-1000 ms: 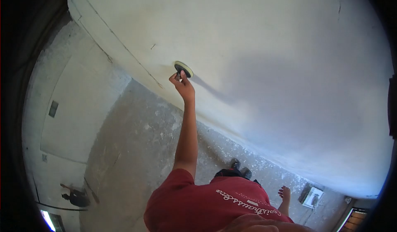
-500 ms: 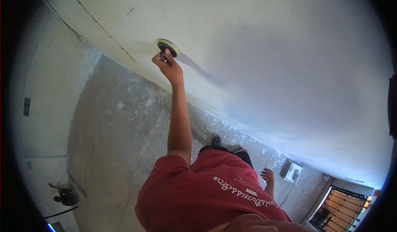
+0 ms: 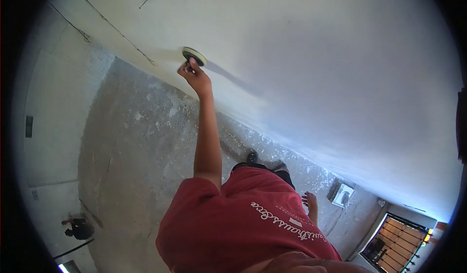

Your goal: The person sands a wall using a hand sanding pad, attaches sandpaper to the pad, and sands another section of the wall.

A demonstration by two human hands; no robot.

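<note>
Along a pale wall (image 3: 340,88), a left hand (image 3: 197,80) gripping a round pad (image 3: 196,54) has moved farther from a thin mark (image 3: 143,4), apparently extending the stroke; right hand (image 3: 309,200) hangs loose.

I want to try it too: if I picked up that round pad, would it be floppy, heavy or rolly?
The round pad is probably light, since the left hand alone holds it. Its flat, undrooping shape suggests it's fairly stiff. Being round, it might roll if stood on edge.

"Levi Strauss" lettering (image 3: 291,228) on shirt (image 3: 209,227)
</note>
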